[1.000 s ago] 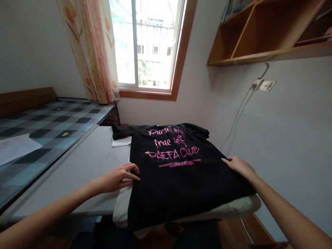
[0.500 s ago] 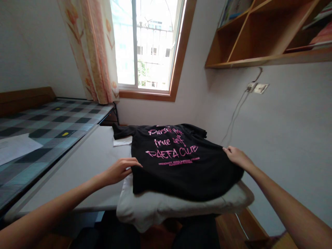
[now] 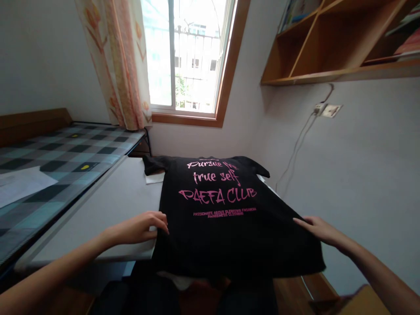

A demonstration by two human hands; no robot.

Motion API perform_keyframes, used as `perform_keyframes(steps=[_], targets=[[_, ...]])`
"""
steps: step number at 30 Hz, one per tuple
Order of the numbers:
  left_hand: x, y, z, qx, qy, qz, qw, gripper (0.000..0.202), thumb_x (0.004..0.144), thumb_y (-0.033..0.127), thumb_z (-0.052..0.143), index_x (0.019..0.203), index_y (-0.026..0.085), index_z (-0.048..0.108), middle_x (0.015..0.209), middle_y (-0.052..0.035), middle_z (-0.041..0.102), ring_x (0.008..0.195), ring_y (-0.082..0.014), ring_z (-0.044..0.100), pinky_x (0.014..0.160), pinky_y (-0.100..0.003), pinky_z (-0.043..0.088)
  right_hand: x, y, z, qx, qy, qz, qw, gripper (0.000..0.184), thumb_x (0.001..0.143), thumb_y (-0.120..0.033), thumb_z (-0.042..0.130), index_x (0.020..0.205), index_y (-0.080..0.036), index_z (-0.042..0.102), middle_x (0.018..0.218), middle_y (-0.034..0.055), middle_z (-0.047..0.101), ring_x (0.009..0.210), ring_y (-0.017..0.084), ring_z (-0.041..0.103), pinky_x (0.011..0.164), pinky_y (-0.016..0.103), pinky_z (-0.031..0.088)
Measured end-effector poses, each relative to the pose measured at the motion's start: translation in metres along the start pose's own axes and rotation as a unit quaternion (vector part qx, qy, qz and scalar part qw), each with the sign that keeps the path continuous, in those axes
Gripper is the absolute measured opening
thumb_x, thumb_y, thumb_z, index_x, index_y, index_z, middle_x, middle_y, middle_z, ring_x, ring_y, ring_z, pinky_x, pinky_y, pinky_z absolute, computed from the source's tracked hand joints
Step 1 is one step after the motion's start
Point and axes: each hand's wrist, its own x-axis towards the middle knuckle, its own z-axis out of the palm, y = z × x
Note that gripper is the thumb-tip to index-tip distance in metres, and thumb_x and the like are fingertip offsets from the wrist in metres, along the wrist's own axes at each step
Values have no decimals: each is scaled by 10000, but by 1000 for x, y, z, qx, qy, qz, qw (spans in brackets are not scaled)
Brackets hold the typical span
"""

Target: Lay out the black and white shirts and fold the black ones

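A black T-shirt (image 3: 210, 236) with pink lettering lies spread out, its sleeves at the far end and its hem towards me. My left hand (image 3: 146, 226) pinches the shirt's left side edge, fingers closed on the cloth. On the opposite side edge, my right hand (image 3: 318, 228) grips the fabric between thumb and fingers. Most of the light cloth (image 3: 179, 281) underneath is covered; a bit of it shows below the hem. A white piece (image 3: 155, 178) sticks out under the left sleeve.
The grey-white board (image 3: 108, 214) extends left of the shirt. Beyond it is a bed with a checked cover (image 3: 108, 142) and some paper sheets (image 3: 24, 183). A wooden shelf (image 3: 328, 74) hangs at upper right, above a wall socket (image 3: 331, 110) with cables.
Both hands have moved towards me and slightly outward, pulling the shirt flatter and wider. The hem now hangs over the light cloth that showed before.
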Motion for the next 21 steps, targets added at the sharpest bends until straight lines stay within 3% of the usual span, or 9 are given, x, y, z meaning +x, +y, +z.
perform_keyframes(steps=[2, 5, 7, 10, 13, 15, 17, 19, 21], targets=[[2, 1, -8, -40, 46, 17, 998, 237, 925, 258, 517, 986, 224, 744, 952, -61, 699, 872, -181, 649, 810, -277, 501, 2, 0, -8, 107, -29, 5, 994, 315, 680, -542, 514, 552, -283, 640, 751, 78, 735, 801, 317, 696, 719, 357, 566], [2, 3, -15, -90, 74, 31, 993, 305, 949, 348, 498, 939, 184, 754, 889, -83, 718, 807, -189, 665, 747, -274, 509, 6, 11, -19, 201, 38, 56, 977, 303, 677, -584, 520, 673, -310, 651, 847, 120, 735, 874, 335, 688, 754, 369, 556], [-1, 5, -10, -107, 14, 26, 994, 289, 935, 358, 527, 929, 190, 762, 907, -87, 731, 839, -195, 678, 778, -278, 515, 6, 25, -14, 194, 9, 69, 979, 302, 625, -604, 551, 661, -319, 643, 832, 133, 725, 846, 346, 688, 735, 387, 554], [-5, 8, -2, -127, -96, 8, 987, 266, 834, 364, 678, 1054, 227, 737, 1072, -77, 724, 1036, -224, 654, 894, -309, 501, 5, 49, 1, 89, -82, 25, 992, 348, 542, -659, 586, 494, -318, 535, 714, 130, 688, 773, 354, 676, 727, 431, 539], [-4, 1, -16, -142, -146, -30, 979, 487, 792, 391, 717, 1250, 249, 628, 1154, -67, 698, 1091, -222, 631, 901, -313, 501, 8, 58, 8, -18, -67, 18, 997, 445, 566, -729, 544, 455, -306, 463, 605, 128, 634, 650, 327, 653, 663, 453, 513], [2, -16, -36, -126, -91, -71, 985, 493, 839, 416, 651, 1294, 239, 585, 1142, -70, 696, 1056, -209, 641, 879, -306, 509, 14, 47, 8, -48, 1, 15, 999, 437, 622, -729, 506, 586, -297, 565, 653, 122, 653, 628, 306, 650, 629, 441, 496], [13, -44, -55, -56, 50, -131, 989, 482, 848, 458, 602, 1266, 219, 590, 1144, -76, 681, 1033, -219, 641, 852, -323, 521, 21, 22, 10, -47, 82, -36, 995, 458, 683, -683, 483, 770, -259, 632, 764, 119, 676, 682, 287, 657, 650, 415, 492], [24, -79, -69, 73, 192, -191, 960, 529, 801, 468, 612, 1262, 209, 580, 1219, -87, 628, 1070, -250, 611, 877, -362, 513, 29, -12, 21, -25, 117, -127, 985, 437, 753, -607, 462, 834, -217, 641, 823, 119, 665, 751, 262, 650, 731, 388, 492], [35, -112, -75, 188, 275, -259, 907, 564, 771, 416, 614, 1281, 183, 563, 1227, -108, 591, 1117, -269, 576, 965, -379, 465, 35, -48, 41, -3, 106, -205, 973, 415, 793, -563, 479, 889, -196, 648, 900, 111, 650, 834, 251, 639, 810, 377, 482]])
